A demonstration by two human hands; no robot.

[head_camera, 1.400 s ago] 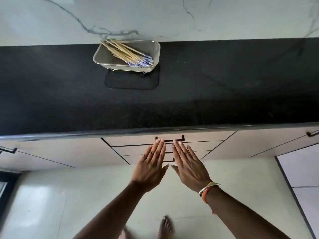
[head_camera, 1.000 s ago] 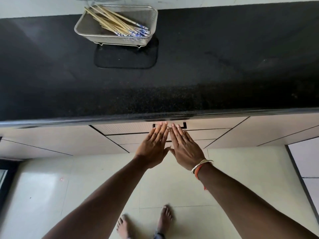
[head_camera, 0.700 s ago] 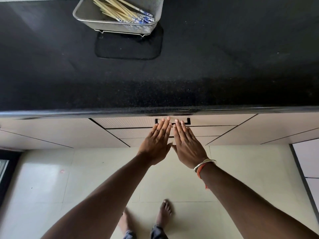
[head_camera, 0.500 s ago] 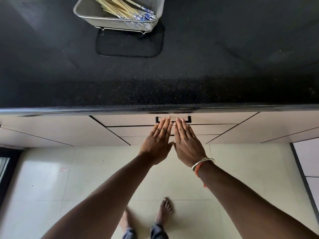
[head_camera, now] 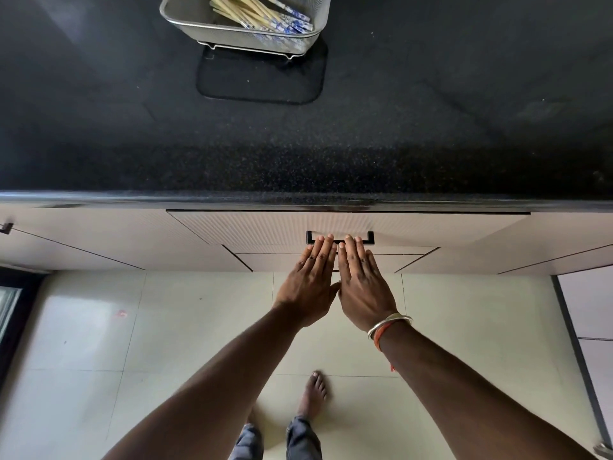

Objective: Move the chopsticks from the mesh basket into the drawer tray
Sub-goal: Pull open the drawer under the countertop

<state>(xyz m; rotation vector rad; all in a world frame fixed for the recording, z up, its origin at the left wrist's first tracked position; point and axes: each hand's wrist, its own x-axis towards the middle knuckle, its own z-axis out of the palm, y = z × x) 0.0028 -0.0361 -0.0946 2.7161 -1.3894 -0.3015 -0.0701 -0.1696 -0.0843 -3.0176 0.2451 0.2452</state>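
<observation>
Below the black surface [head_camera: 298, 154], both hands reach side by side toward the top drawer [head_camera: 331, 227]. The left hand [head_camera: 310, 287] and right hand [head_camera: 363, 290] are flat, palms down, fingers [head_camera: 320, 249] straight and held together, gripping nothing; their tips overlap the black handle [head_camera: 340, 237], though whether they touch it I cannot tell. A silver bangle and orange thread [head_camera: 388, 327] circle the right wrist. Compared with 0.5 s ago, the hands sit slightly further up over the handle and the drawer front appears a little proud of the cabinet, while the view has tipped down so the mesh basket [head_camera: 245, 34] is cut off at the top edge. The chopsticks [head_camera: 262, 18] lie bundled inside it, blue-patterned ends toward the right. 1 bare foot [head_camera: 315, 390] shows on the pale tiled floor.
</observation>
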